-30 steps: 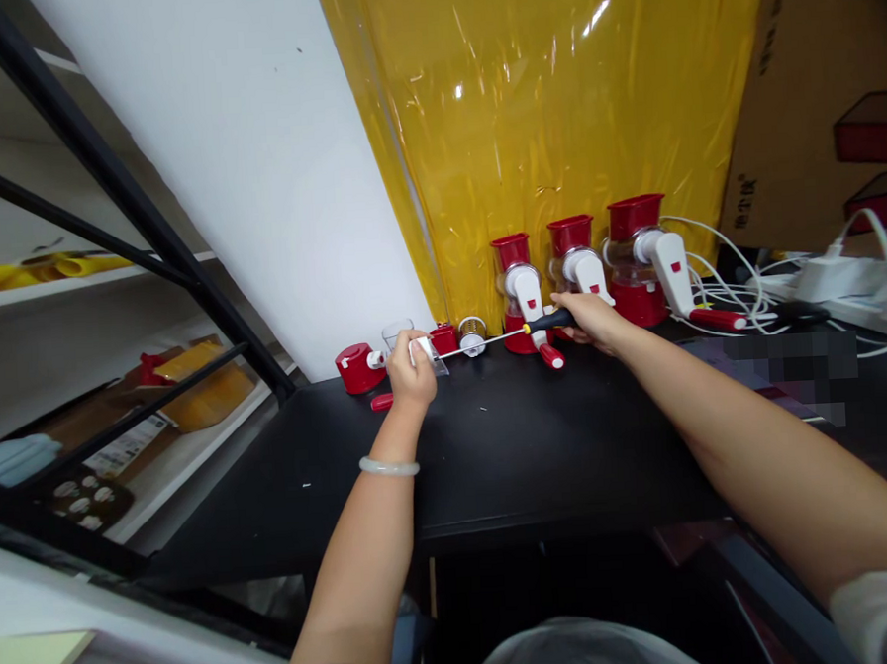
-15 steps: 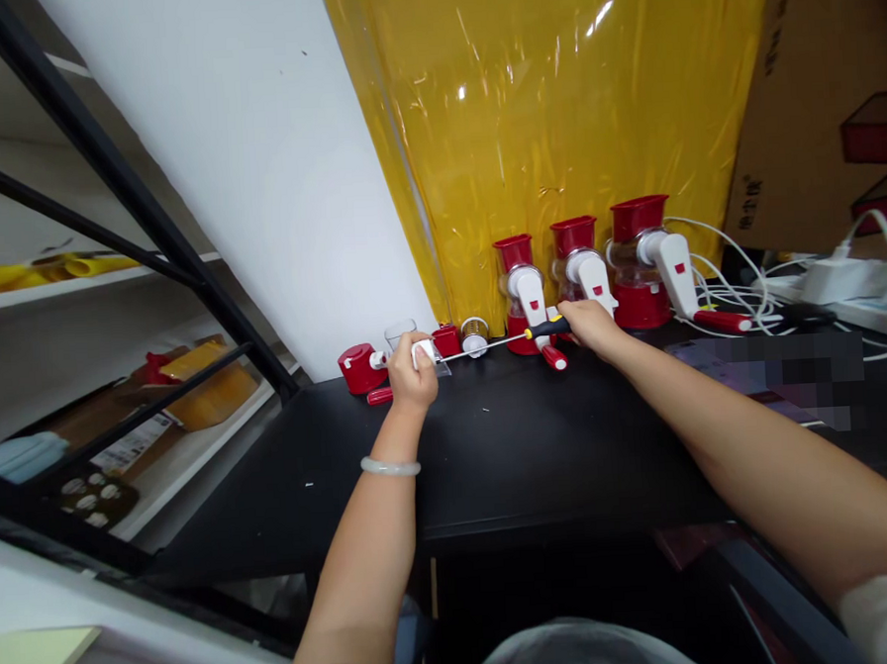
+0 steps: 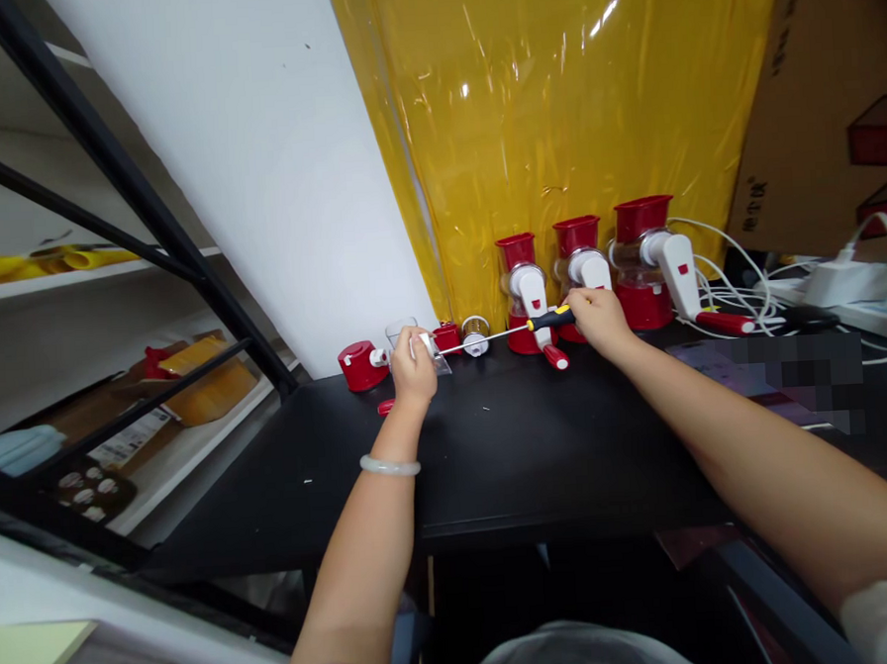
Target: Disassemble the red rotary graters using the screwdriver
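Note:
My left hand [image 3: 414, 366] is closed around a white plastic part [image 3: 427, 345], mostly hidden by the fingers. A red handle grip [image 3: 386, 407] sticks out below that hand and looks like the end of the same crank. My right hand [image 3: 599, 321] grips the black and yellow handle of a screwdriver [image 3: 552, 317]. Its long thin shaft runs left to the white part, where the tip is hidden. Beside my left hand lie a red round base [image 3: 363, 365], a red hopper piece [image 3: 448, 337] and a metal grater drum [image 3: 474, 335] with a white end.
Three red and white rotary graters stand along the back, one of them a larger grater [image 3: 642, 262]. White cables [image 3: 745, 286] and a power strip [image 3: 850, 291] crowd the right. A black table [image 3: 539, 456] lies below, with a metal-framed shelf [image 3: 109, 191] on the left.
The red grip below my left hand has swung slightly down and right. My right hand and the screwdriver handle have shifted a little right and up.

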{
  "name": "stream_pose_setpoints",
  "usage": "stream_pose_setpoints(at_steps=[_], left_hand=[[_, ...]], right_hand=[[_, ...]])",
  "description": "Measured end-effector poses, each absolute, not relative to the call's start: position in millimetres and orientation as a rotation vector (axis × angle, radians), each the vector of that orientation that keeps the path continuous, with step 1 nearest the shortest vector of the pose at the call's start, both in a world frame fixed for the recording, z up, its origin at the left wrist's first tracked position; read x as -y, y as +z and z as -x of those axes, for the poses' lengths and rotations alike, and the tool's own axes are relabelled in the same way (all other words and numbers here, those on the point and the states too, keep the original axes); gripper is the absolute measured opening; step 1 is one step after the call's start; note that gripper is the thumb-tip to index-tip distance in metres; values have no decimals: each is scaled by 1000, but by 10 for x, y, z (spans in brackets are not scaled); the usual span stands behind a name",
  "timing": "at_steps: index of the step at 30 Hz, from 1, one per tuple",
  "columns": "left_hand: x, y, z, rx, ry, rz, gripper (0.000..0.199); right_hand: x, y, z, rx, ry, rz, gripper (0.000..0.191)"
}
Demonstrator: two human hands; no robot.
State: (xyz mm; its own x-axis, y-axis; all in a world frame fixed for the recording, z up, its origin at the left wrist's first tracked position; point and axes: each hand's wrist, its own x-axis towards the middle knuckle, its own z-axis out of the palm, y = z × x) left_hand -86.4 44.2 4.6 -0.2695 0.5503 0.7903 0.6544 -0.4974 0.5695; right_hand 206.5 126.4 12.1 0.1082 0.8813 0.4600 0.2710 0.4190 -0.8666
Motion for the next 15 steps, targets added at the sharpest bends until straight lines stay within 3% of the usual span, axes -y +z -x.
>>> stream_pose_setpoints(at_steps=[15], left_hand=[[-513, 96, 780, 2093, -2211, 1669, 32]], right_hand=[[-1252, 82, -2073, 1445, 333, 883, 24]])
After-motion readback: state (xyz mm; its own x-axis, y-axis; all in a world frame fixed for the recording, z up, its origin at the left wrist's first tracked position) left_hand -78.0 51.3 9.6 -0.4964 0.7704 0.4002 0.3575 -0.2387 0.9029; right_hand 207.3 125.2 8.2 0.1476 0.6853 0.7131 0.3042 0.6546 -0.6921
